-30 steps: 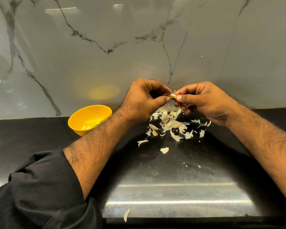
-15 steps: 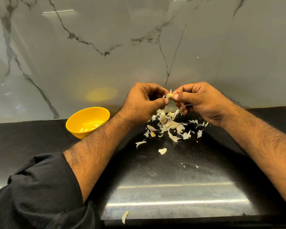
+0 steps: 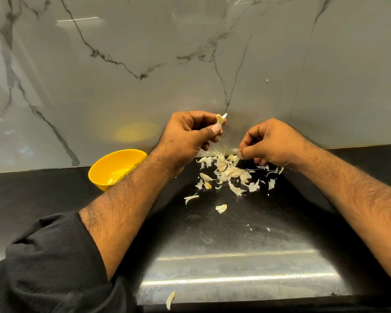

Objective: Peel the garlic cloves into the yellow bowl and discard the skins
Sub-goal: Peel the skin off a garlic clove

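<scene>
Left hand (image 3: 187, 134) grip pinches a garlic clove (image 3: 220, 120), long axis upright; yellow bowl (image 3: 113, 168) lies near-left of it. Right hand (image 3: 266, 145) is farther from the bowl, apparently pinching skin over the skins (image 3: 230, 172).

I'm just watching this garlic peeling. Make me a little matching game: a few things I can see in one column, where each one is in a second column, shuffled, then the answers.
Things:
1. garlic clove
2. yellow bowl
3. pile of skins
4. stray skin

Places:
A. on the black counter, beside the left forearm, near the wall
B. alone at the counter's near edge
C. pinched in the left hand, raised
D. on the counter under the right hand

Pairs: 1-C, 2-A, 3-D, 4-B
</scene>
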Motion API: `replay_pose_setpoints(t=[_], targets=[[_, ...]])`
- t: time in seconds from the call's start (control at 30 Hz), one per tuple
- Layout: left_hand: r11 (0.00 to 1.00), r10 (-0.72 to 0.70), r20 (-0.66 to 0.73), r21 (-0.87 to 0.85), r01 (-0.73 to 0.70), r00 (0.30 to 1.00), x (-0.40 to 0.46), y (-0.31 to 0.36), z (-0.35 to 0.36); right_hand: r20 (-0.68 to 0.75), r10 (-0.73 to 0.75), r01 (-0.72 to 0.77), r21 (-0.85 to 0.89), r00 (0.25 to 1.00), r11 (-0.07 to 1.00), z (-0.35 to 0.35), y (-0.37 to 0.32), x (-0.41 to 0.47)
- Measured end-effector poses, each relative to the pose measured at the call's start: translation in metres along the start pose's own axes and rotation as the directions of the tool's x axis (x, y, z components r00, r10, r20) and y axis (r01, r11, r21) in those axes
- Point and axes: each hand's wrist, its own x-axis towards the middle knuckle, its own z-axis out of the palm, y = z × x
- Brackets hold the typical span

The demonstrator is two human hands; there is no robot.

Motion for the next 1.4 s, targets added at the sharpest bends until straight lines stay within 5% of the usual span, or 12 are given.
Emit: replay_pose_setpoints(t=[0.27, 0.5, 0.63, 0.9, 1.07, 1.17, 1.4], targets=[[0.990, 0.030, 0.031, 0.138, -0.034, 0.999, 0.001, -0.001, 0.000, 0.039, -0.036, 0.038, -0.057, 0.999, 0.998, -0.004, -0.006, -0.002], [0.966, 0.014, 0.072, 0.255, -0.032, 0.997, 0.000, -0.001, 0.002, -0.038, -0.155, 0.160, 0.291, 0.987, 0.943, -0.008, -0.009, -0.006], [0.932, 0.013, 0.101, 0.360, -0.048, 0.995, 0.000, -0.002, 0.004, -0.044, -0.174, 0.179, 0.349, 0.984, 0.920, -0.008, -0.010, -0.006], [0.943, 0.040, 0.144, 0.322, -0.085, 0.989, -0.001, 0.001, 0.003, -0.027, -0.200, 0.201, 0.208, 0.979, 0.957, -0.006, -0.009, -0.006], [0.982, 0.073, 0.179, 0.161, -0.102, 0.981, -0.003, 0.004, 0.001, -0.029, -0.146, 0.143, -0.087, 0.989, 0.986, -0.003, -0.009, -0.006], [0.986, 0.066, 0.153, 0.141, -0.088, 0.986, -0.002, 0.002, 0.000, -0.049, -0.113, 0.112, -0.024, 0.992, 0.993, -0.008, -0.009, -0.006], [0.894, 0.090, 0.087, 0.432, -0.119, 0.992, 0.001, -0.003, -0.001, -0.066, -0.204, 0.204, -0.016, 0.977, 0.979, -0.008, -0.013, -0.009]])
